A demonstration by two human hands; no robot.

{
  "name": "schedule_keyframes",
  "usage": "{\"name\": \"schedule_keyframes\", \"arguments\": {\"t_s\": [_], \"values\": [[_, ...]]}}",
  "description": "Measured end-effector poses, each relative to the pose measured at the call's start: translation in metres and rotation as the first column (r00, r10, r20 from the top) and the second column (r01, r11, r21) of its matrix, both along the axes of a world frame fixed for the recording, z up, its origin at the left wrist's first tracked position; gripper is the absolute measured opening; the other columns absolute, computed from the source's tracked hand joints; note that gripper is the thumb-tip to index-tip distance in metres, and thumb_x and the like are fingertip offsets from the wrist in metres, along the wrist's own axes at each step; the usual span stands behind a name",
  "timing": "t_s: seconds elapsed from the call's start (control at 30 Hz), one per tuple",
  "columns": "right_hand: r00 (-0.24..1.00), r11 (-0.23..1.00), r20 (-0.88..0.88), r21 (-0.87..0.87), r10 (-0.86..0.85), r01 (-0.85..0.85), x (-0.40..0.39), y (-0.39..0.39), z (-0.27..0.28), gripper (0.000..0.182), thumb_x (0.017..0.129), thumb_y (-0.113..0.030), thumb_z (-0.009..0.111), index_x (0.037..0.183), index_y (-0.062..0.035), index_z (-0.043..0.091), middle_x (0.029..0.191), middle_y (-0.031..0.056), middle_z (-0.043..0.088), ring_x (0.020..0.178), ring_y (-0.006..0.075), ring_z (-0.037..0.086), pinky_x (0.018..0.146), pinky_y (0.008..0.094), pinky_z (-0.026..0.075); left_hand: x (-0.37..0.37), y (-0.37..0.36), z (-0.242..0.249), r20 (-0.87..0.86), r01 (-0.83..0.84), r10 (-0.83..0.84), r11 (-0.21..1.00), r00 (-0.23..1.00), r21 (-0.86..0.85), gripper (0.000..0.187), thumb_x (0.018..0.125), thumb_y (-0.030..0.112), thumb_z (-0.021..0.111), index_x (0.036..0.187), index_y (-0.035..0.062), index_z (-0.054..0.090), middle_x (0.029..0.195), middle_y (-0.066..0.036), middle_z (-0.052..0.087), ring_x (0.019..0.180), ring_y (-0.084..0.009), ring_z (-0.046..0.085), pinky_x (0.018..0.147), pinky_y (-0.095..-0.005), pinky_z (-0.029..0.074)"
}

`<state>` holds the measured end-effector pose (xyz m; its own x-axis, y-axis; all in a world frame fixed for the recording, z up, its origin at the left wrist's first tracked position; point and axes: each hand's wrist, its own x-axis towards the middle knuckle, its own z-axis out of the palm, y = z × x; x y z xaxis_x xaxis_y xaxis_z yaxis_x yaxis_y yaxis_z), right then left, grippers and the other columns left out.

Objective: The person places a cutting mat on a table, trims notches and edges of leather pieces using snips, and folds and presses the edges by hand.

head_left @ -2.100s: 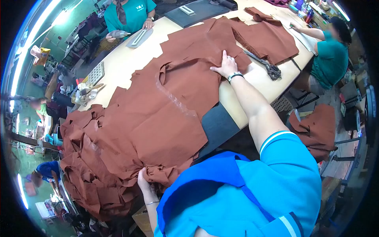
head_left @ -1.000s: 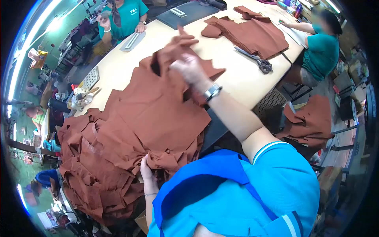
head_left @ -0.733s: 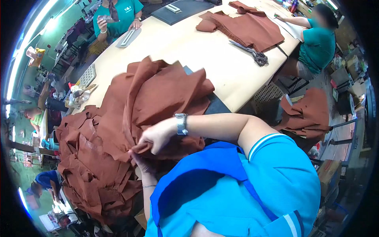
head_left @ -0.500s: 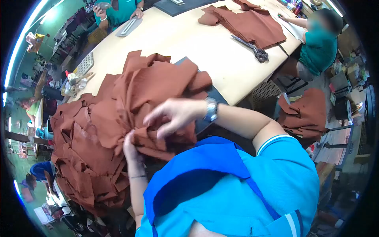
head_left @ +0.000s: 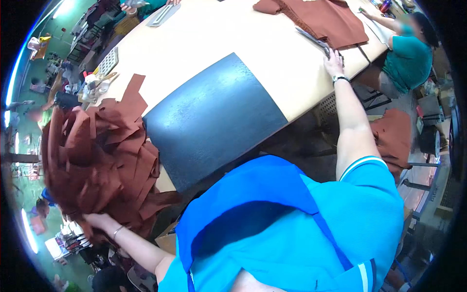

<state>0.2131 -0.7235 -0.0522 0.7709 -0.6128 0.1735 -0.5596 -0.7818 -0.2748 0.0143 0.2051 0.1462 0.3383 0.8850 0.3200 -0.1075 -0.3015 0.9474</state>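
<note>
My left hand [head_left: 99,221] is at the lower edge of a big heap of brown fabric pieces [head_left: 116,160], closed on the fabric, its fingertips hidden in the folds. The top of the heap is blurred by motion. Stretched far to the right, my right hand [head_left: 333,64] grips the dark handles of a pair of scissors [head_left: 318,43]. The blades point up and left, beside a stack of brown cut pieces [head_left: 335,24]. A dark cutting mat [head_left: 214,121] lies bare on the table between my hands.
The pale table [head_left: 189,63] curves around me. A co-worker in a green shirt [head_left: 411,63] sits at the right; another person's hands [head_left: 129,9] are at the far edge. Brushes and small containers [head_left: 95,85] stand at the left edge. More brown fabric [head_left: 391,138] hangs at the right.
The heap has shifted left off the mat, along with my left hand. My right hand has left the fabric and reached right onto the scissors.
</note>
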Motion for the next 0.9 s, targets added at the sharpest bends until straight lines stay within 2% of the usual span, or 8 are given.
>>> {"name": "schedule_keyframes", "arguments": {"t_s": [0.07,0.13,0.33,0.53,0.6,0.67,0.8,0.9], "values": [[0.986,0.976,-0.149,-0.191,0.072,-0.1,0.003,-0.031,-0.023,0.053,0.095,-0.039,0.045,0.146,-0.0214,0.042,0.151,0.0122,0.039,0.139,0.0378,0.034,0.113,0.0518,0.031,-0.005,0.033,-0.047,-0.039,-0.009,0.0,0.967,0.999,-0.253,0.06,0.097,0.039,0.048,0.135,-0.0073,0.047,0.141,-0.017,0.05,0.124,-0.029,0.05,0.111,-0.04,0.035],[0.973,0.993,-0.224,-0.087,0.056,-0.077,-0.003,-0.018,0.008,0.048,0.096,-0.036,0.042,0.142,-0.0209,0.045,0.146,0.0135,0.045,0.134,0.0382,0.04,0.11,0.0522,0.036,-0.012,0.003,-0.056,0.002,0.048,-0.051,0.926,0.999,-0.374,0.075,0.092,0.047,0.058,0.14,-0.0088,0.042,0.144,-0.016,0.047,0.127,-0.029,0.049,0.112,-0.0411,0.034],[0.956,0.98,-0.235,0.137,0.175,-0.146,-0.004,-0.002,0.07,0.046,0.073,-0.027,0.066,0.114,-0.0067,0.067,0.109,0.0198,0.07,0.103,0.0308,0.067,0.095,0.0377,0.049,-0.016,-0.079,-0.035,-0.139,-0.154,0.109,0.916,0.984,-0.371,0.098,0.08,0.062,0.07,0.139,-0.0105,0.043,0.147,-0.016,0.042,0.129,-0.0255,0.044,0.11,-0.0414,0.035],[0.913,0.96,-0.303,0.037,0.274,-0.276,-0.011,-0.008,0.064,0.027,0.073,-0.028,0.072,0.08,-0.0016,0.073,0.08,0.0168,0.071,0.076,0.0251,0.071,0.074,0.0355,0.054,-0.034,-0.145,-0.056,0.038,0.073,-0.064,0.929,0.997,-0.362,0.1,0.088,0.064,0.058,0.151,-0.0045,0.021,0.158,-0.015,0.025,0.143,-0.0261,0.029,0.119,-0.0413,0.019],[0.906,0.904,-0.236,0.336,0.352,-0.264,-0.008,0.011,0.066,0.034,0.077,-0.033,0.073,0.082,0.0004,0.072,0.075,0.0118,0.07,0.063,0.0175,0.067,0.062,0.0323,0.053,-0.035,-0.18,-0.066,0.079,-0.05,0.087,0.924,0.993,-0.38,0.1,0.093,0.063,0.049,0.153,-0.0026,0.004,0.161,-0.016,0.011,0.147,-0.0264,0.019,0.12,-0.0414,0.012],[0.922,0.803,-0.006,0.494,0.388,-0.335,-0.027,0.064,0.079,0.037,0.082,-0.033,0.072,0.096,0.0006,0.068,0.073,0.0077,0.068,0.056,0.0117,0.061,0.053,0.0295,0.05,-0.053,-0.187,-0.127,-0.143,-0.188,0.171,0.975,0.975,-0.12,0.095,0.097,0.062,0.04,0.154,0.0014,-0.006,0.161,-0.02,0.005,0.148,-0.0285,0.013,0.12,-0.0429,0.01],[0.731,0.634,0.113,0.419,0.673,-0.65,-0.062,0.194,0.109,0.025,0.087,-0.026,0.064,0.103,-0.0084,0.07,0.085,0.0138,0.071,0.078,0.0251,0.069,0.07,0.0384,0.055,-0.075,-0.271,-0.167,-0.424,0.36,-0.282,0.926,0.861,0.114,0.1,0.089,0.049,0.065,0.155,0.0035,0.006,0.157,-0.025,0.016,0.146,-0.0336,0.016,0.119,-0.0492,0.013],[0.429,0.423,0.137,0.074,0.893,-0.903,-0.069,0.259,0.104,0.019,0.082,-0.023,0.067,0.093,-0.0075,0.066,0.085,0.0121,0.067,0.081,0.03,0.067,0.074,0.0418,0.053,-0.079,-0.277,-0.161,-0.843,0.659,-0.093,0.671,0.53,0.34,0.109,0.073,0.043,0.081,0.153,0.0032,0.018,0.152,-0.022,0.029,0.141,-0.036,0.027,0.116,-0.0539,0.018]]}}
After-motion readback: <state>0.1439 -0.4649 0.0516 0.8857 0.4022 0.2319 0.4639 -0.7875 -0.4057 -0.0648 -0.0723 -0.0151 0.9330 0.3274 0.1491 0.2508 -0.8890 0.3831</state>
